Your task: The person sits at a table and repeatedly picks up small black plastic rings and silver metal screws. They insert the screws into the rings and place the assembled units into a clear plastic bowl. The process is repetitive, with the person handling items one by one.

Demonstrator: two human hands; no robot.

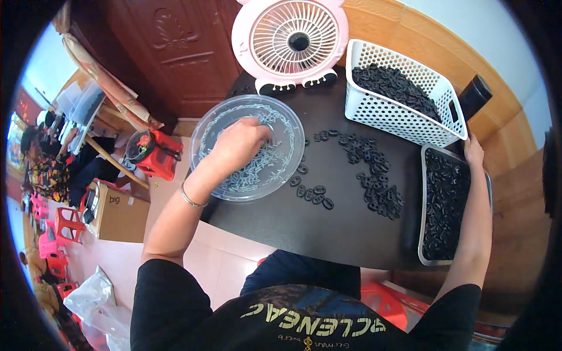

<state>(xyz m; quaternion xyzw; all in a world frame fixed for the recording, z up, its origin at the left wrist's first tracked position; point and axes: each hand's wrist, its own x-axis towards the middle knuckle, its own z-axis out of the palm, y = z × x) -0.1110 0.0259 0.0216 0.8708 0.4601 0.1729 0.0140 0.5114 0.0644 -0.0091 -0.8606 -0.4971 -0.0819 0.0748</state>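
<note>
My left hand (244, 140) reaches into a round clear plastic tub (199, 131) on the left of the dark table. Its fingers are closed and point down among many small pale, thin sticks (252, 176); whatever they pinch is hidden. My right arm stretches along a clear rectangular bin (422, 205) full of small black parts (443, 199). At the bin's far end my right hand (473, 151) closes at the near right corner of a white perforated basket (404, 130). Between the two containers, black oval pieces with holes (379, 190) lie in a loose heap and a short row.
Black pieces also fill the basket. A pink fan (298, 44) stands at the table's back, and a dark cylinder (475, 93) sits behind the basket. At left are a cardboard box (120, 213), red stools (70, 225) and other people (47, 158).
</note>
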